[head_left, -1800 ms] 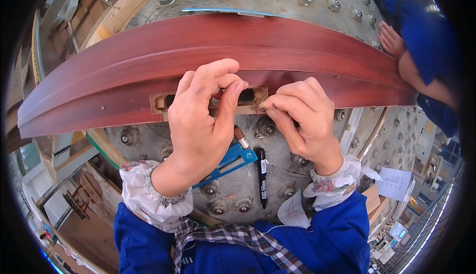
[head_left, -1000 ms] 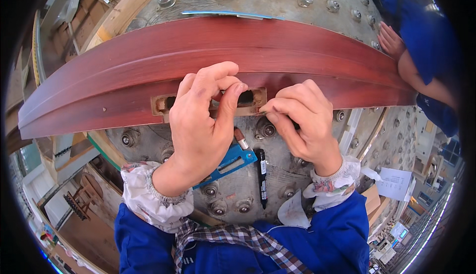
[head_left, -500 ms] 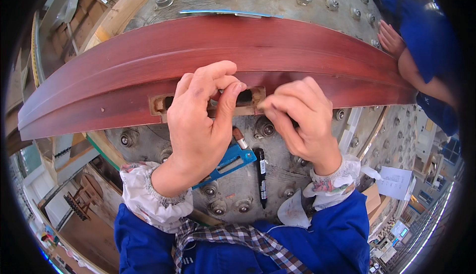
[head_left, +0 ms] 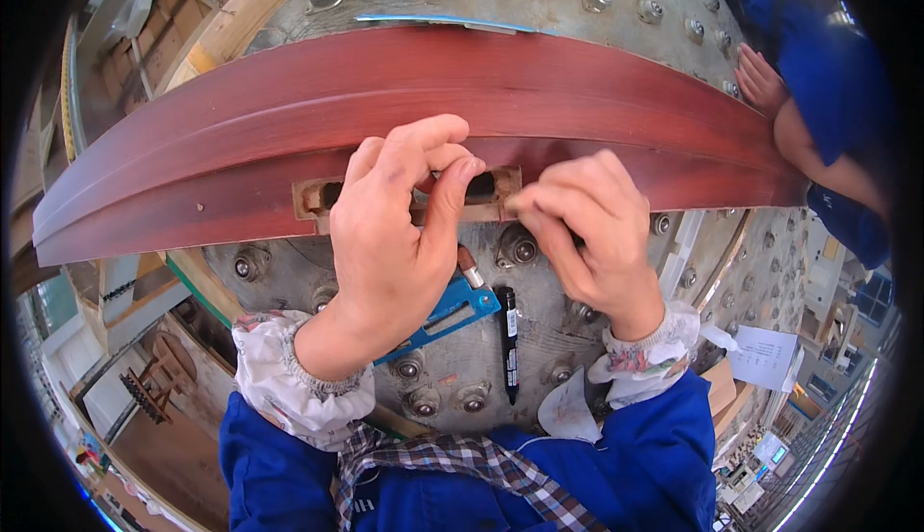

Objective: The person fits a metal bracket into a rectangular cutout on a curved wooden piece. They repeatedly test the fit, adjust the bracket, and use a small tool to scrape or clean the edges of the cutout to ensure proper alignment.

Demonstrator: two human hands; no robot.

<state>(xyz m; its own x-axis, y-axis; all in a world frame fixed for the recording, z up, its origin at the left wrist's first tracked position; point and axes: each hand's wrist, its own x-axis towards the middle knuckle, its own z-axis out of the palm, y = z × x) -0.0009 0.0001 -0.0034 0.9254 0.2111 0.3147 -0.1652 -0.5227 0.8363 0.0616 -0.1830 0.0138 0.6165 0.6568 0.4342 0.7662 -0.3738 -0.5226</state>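
Note:
A long reddish-brown wooden panel point(head_left: 404, 75) lies across the worktable, with a rectangular cutout point(head_left: 311, 201) in its near edge showing bare wood and dark holes. My left hand point(head_left: 395, 215) is over the middle of the cutout, fingers curled and thumb drawn up to them. Anything between them is hidden. At the cutout's right end, my right hand point(head_left: 592, 229) has thumb and forefinger pinched together by the bare rim; what they hold is too small to make out. Below the hands lie a blue tool point(head_left: 452, 313), partly behind my left hand, and a black marker pen point(head_left: 508, 344).
The metal worktable point(head_left: 462, 359) is studded with ball rollers point(head_left: 520, 248). Another person's hand point(head_left: 760, 80) rests at the panel's far right end. Paper sheets point(head_left: 765, 354) and a small white bottle point(head_left: 719, 337) lie to the right. A blue strip point(head_left: 448, 19) runs behind the panel.
My right fingertips have shifted slightly at the cutout's right end, and the yellowish bit seen at them earlier is now hard to see. My left hand keeps almost the same pose.

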